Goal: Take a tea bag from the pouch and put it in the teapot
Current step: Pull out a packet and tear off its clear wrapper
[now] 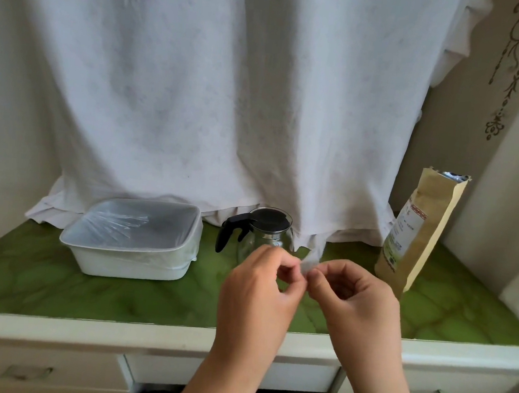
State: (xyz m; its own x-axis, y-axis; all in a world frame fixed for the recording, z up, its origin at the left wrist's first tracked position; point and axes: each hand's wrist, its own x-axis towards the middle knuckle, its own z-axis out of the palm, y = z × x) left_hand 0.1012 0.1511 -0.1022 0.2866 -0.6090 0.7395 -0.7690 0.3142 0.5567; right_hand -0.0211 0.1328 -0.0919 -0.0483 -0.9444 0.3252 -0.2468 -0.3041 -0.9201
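Note:
A small white tea bag (312,259) is pinched between the fingertips of my left hand (257,294) and my right hand (358,298), just above the green tabletop. Right behind my left hand stands the glass teapot (264,236) with a black lid and black handle; its lid is on. The tall brown paper pouch (418,232) stands upright at the right, its top torn open and a foil lining showing. Most of the tea bag is hidden by my fingers.
A white plastic tub (130,267) covered with clear film sits at the left on the green tabletop (61,283). A white cloth (212,101) hangs along the back. A wall (496,213) rises close behind the pouch. White drawers run below the front edge.

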